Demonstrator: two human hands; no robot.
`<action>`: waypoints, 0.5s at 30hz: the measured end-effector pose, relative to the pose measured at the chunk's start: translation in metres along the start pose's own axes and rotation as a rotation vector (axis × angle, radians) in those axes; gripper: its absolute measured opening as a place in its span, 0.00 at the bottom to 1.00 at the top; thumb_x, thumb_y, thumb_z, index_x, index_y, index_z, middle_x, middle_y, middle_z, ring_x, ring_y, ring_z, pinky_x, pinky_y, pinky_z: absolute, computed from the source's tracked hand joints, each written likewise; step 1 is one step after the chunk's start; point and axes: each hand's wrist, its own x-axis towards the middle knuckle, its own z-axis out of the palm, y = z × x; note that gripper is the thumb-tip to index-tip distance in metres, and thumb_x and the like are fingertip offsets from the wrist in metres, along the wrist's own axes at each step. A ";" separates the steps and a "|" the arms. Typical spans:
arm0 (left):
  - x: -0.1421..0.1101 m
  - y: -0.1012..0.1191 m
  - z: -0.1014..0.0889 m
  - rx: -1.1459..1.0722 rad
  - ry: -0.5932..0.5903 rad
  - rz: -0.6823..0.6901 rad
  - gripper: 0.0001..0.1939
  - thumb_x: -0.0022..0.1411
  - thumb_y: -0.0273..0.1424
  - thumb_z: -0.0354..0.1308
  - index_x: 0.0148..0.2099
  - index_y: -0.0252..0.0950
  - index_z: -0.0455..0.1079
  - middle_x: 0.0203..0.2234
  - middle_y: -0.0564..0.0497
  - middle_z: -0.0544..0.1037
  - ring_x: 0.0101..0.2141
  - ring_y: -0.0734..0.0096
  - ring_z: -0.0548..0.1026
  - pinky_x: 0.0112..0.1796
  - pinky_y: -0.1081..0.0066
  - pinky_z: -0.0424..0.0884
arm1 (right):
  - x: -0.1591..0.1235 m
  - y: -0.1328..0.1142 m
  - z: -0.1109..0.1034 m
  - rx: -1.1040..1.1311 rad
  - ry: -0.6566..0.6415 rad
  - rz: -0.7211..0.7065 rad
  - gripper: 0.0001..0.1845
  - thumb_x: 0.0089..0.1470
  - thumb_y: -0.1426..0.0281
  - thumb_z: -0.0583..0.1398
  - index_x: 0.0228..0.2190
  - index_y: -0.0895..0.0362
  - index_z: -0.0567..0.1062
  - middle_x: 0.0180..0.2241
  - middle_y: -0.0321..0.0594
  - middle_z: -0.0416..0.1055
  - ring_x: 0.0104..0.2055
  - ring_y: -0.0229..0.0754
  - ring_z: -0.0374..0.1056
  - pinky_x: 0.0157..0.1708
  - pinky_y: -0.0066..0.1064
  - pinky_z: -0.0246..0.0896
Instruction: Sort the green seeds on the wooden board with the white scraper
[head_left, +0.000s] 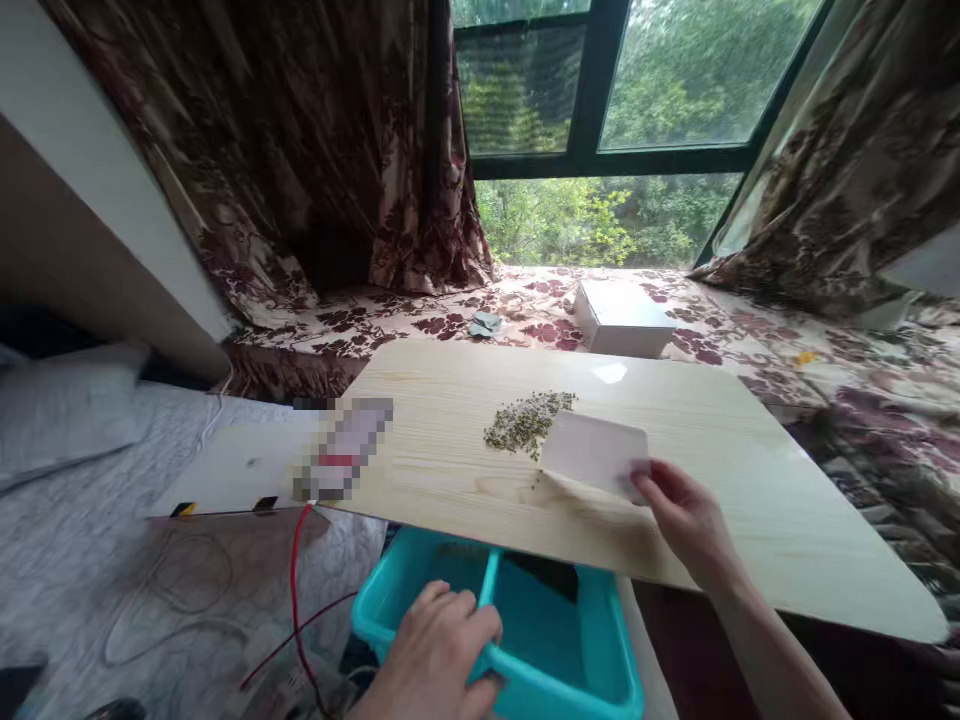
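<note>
My right hand pinches the near right corner of a flat white rectangular board. The board is tilted over the wood-grain table, its left edge beside a spread pile of small green and white grains. A few loose grains lie just below the pile. My left hand is closed over the near rim of a turquoise bin, close to its middle divider. The bin has two compartments and sits under the table's front edge. Dark material shows at the back of the bin, too shaded to name.
A white box stands on the floral window ledge, near a small grey-green cloth. On the left are a white box-like case, a blurred-out device, a red cable and a bed. Patterned curtains frame the window.
</note>
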 end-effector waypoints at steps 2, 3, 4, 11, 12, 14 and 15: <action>-0.002 0.000 0.000 -0.002 -0.007 0.000 0.11 0.52 0.23 0.60 0.38 0.40 0.66 0.33 0.54 0.72 0.40 0.64 0.71 0.50 0.61 0.61 | -0.003 -0.002 -0.002 -0.011 -0.035 -0.029 0.14 0.38 0.61 0.64 0.28 0.56 0.77 0.28 0.42 0.78 0.31 0.46 0.73 0.28 0.31 0.69; -0.003 0.000 0.000 -0.002 -0.008 0.001 0.12 0.51 0.23 0.60 0.38 0.40 0.66 0.33 0.54 0.72 0.40 0.64 0.71 0.50 0.61 0.60 | -0.004 -0.003 -0.003 -0.016 -0.045 -0.037 0.13 0.38 0.62 0.64 0.28 0.56 0.77 0.28 0.42 0.78 0.31 0.45 0.73 0.28 0.31 0.69; -0.003 0.000 -0.001 -0.002 -0.007 0.003 0.12 0.51 0.23 0.60 0.38 0.40 0.66 0.33 0.54 0.72 0.40 0.65 0.71 0.50 0.60 0.60 | -0.005 -0.004 -0.004 -0.019 -0.048 -0.041 0.13 0.38 0.62 0.64 0.28 0.56 0.77 0.28 0.42 0.78 0.31 0.45 0.73 0.28 0.31 0.69; -0.006 -0.003 0.001 0.007 0.043 0.025 0.13 0.48 0.20 0.58 0.35 0.41 0.65 0.30 0.56 0.70 0.36 0.66 0.71 0.49 0.62 0.61 | -0.007 -0.001 -0.006 -0.007 -0.017 0.005 0.14 0.37 0.62 0.64 0.29 0.56 0.77 0.28 0.41 0.78 0.30 0.44 0.73 0.28 0.30 0.69; -0.006 -0.003 0.001 0.006 0.047 0.025 0.13 0.48 0.20 0.58 0.36 0.41 0.65 0.30 0.56 0.70 0.36 0.67 0.71 0.49 0.62 0.61 | -0.007 -0.001 -0.005 -0.007 -0.020 0.008 0.14 0.36 0.62 0.64 0.28 0.56 0.77 0.28 0.41 0.78 0.30 0.44 0.73 0.28 0.30 0.69; -0.006 -0.003 0.000 -0.001 0.043 0.021 0.12 0.49 0.20 0.57 0.36 0.41 0.65 0.30 0.56 0.70 0.36 0.67 0.71 0.50 0.62 0.60 | -0.007 -0.001 -0.004 -0.011 -0.015 0.013 0.14 0.36 0.62 0.65 0.28 0.56 0.77 0.28 0.41 0.78 0.30 0.44 0.73 0.28 0.30 0.69; -0.006 -0.003 -0.001 -0.005 0.040 0.019 0.12 0.49 0.21 0.58 0.36 0.41 0.65 0.30 0.56 0.70 0.36 0.67 0.71 0.50 0.62 0.60 | -0.006 -0.001 -0.004 -0.015 -0.010 0.014 0.14 0.36 0.62 0.65 0.28 0.56 0.77 0.28 0.41 0.78 0.30 0.44 0.73 0.28 0.31 0.69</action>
